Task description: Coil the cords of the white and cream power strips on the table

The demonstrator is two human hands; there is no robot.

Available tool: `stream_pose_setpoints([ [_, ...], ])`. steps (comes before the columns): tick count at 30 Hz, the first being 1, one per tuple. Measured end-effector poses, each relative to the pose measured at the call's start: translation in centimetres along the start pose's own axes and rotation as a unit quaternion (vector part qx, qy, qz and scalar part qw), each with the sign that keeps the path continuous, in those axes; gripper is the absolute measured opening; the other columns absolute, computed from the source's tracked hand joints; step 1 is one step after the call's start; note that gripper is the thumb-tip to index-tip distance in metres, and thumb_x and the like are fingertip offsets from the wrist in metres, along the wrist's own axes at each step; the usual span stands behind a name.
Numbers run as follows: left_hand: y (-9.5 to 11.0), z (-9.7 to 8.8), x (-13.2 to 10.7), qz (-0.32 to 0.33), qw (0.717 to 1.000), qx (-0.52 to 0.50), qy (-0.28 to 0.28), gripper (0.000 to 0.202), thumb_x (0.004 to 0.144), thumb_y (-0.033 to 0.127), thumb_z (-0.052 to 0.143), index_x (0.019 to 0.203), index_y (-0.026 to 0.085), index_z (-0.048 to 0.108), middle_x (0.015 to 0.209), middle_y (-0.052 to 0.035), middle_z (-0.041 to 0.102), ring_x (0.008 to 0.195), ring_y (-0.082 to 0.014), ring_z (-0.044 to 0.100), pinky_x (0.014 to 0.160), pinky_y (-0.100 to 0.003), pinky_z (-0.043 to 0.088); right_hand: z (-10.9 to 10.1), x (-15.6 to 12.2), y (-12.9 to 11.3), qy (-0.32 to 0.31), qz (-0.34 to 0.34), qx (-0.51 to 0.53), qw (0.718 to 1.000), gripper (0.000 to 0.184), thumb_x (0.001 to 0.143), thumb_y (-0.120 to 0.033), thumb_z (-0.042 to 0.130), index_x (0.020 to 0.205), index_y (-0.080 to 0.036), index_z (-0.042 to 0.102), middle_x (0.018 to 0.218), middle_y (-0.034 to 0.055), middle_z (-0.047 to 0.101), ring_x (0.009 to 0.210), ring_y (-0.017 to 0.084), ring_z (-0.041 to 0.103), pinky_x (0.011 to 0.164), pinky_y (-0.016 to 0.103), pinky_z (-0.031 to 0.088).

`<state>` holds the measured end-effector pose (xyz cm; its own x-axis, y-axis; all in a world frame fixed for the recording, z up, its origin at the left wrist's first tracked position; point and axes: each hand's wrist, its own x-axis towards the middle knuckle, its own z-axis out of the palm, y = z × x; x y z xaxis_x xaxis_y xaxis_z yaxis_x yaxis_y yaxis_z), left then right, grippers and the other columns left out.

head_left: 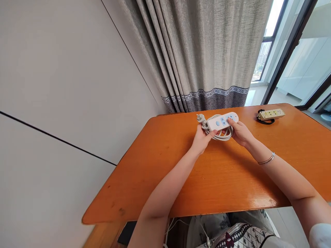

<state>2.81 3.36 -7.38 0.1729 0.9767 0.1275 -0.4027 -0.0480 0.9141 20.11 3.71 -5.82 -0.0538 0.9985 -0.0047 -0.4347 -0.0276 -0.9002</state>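
A white power strip (212, 123) with light blue sockets is held above the far part of the table by both hands. Its pale cord (223, 137) is coiled beneath it, and the plug (200, 118) sticks out at the left end. My left hand (201, 139) is closed on the left end, thumb over the lower edge. Around the right end my right hand (240, 132) is closed, its thumb on the top face by the sockets. The fingers under the strip are mostly hidden.
On the orange-brown wooden table (155, 162), a cream power strip (272, 114) with a black cord lies at the far right. A grey curtain (212, 51) hangs behind the table. At left stands a plain wall (64, 86); a glass door (297, 62) is at right.
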Motion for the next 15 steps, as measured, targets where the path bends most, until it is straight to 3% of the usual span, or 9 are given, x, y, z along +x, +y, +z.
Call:
stream_pose_setpoints([
  [4,-0.8,-0.2,0.1,-0.011,0.999,0.017,-0.039,0.078,0.063,0.032,0.09,0.127,0.022,0.045,0.141,-0.0142,0.057,0.126,-0.0278,0.058,0.109,-0.047,0.045,-1.2,-0.8,0.0,-0.02,0.017,0.009,1.0,0.032,0.076,-0.036,0.083,0.094,-0.015,0.069,0.086,0.0075,0.075,0.063,0.013,0.066,0.063,0.025,0.061],
  [7,-1.7,0.0,0.0,-0.061,0.99,0.066,-0.106,0.073,0.07,0.035,0.085,0.131,0.022,0.047,0.143,-0.0165,0.056,0.125,-0.0294,0.059,0.109,-0.05,0.044,-3.6,-2.3,-0.1,0.037,0.031,0.016,0.999,0.024,0.077,-0.029,0.082,0.091,-0.014,0.069,0.082,0.0072,0.075,0.059,0.013,0.065,0.057,0.024,0.06],
  [10,-2.2,-0.1,-0.1,-0.127,0.971,0.138,-0.149,0.072,0.077,0.042,0.079,0.139,0.023,0.047,0.146,-0.0198,0.052,0.11,-0.0285,0.068,0.105,-0.053,0.045,-8.2,-4.1,-0.8,0.133,0.049,0.009,0.99,0.014,0.079,-0.021,0.077,0.087,-0.013,0.069,0.081,0.0088,0.074,0.058,0.014,0.065,0.053,0.023,0.06],
  [13,-2.3,-0.9,0.2,-0.157,0.959,0.17,-0.164,0.067,0.08,0.044,0.076,0.137,0.022,0.049,0.147,-0.0217,0.049,0.102,-0.0246,0.071,0.102,-0.049,0.048,-14.4,-5.9,-2.5,0.267,0.04,-0.005,0.963,0.004,0.082,-0.012,0.07,0.084,-0.014,0.067,0.078,0.0088,0.073,0.055,0.015,0.066,0.048,0.023,0.057],
  [15,-2.5,-1.6,0.6,-0.168,0.958,0.172,-0.159,0.06,0.08,0.043,0.076,0.131,0.021,0.053,0.144,-0.0211,0.051,0.099,-0.023,0.071,0.099,-0.046,0.049,-18.7,-7.0,-3.7,0.336,0.016,-0.027,0.941,0.007,0.086,-0.011,0.066,0.081,-0.016,0.067,0.075,0.0102,0.072,0.056,0.017,0.067,0.051,0.026,0.058],
])
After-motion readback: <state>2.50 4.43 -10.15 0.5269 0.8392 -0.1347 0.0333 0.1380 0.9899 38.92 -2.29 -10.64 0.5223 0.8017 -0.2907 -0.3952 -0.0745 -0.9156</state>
